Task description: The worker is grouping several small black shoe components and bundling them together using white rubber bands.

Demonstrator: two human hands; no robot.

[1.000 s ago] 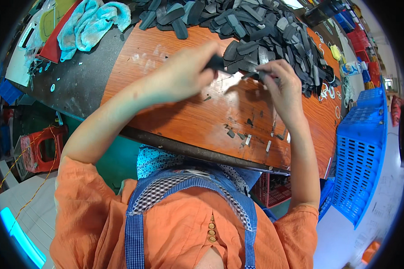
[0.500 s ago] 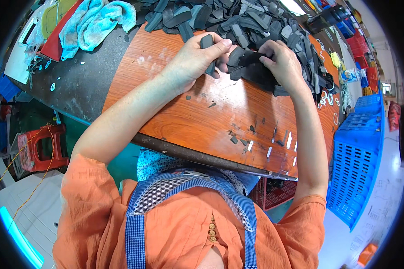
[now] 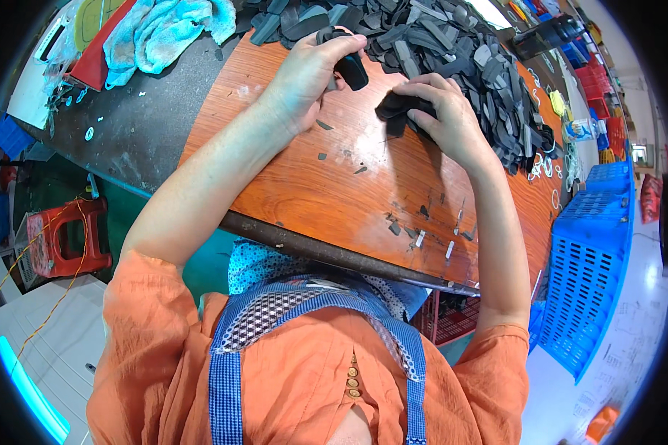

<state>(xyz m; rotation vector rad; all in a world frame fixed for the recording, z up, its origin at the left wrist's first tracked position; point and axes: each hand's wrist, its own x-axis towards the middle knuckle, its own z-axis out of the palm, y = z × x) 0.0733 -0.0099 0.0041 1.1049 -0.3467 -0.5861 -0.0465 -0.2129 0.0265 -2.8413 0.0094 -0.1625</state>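
Observation:
Over the wooden board [image 3: 289,178], my left hand [image 3: 304,78] is closed around black foam-like strips [image 3: 353,70], the thumb lying over them. To its right, my right hand [image 3: 453,119] pinches dark black pieces [image 3: 395,111] between thumb and fingers, low over the board. How many pieces each hand holds is hidden by the fingers. Just beyond both hands spreads a heap of grey and black strips [image 3: 453,48]. Small dark scraps [image 3: 395,228] and white slivers [image 3: 421,238] lie on the nearer part of the board.
A light-blue towel [image 3: 159,41] lies at the far left beside a red object [image 3: 100,44]. A dark bottle [image 3: 545,37] and white rings [image 3: 545,167] are at the right. Blue crates [image 3: 583,289] stand by the table's right side, a red stool [image 3: 70,237] at left.
My hands have drawn apart from where they met at the black pieces. The right hand moved left and nearer me with its pieces; the left shifted slightly away, its strips turned.

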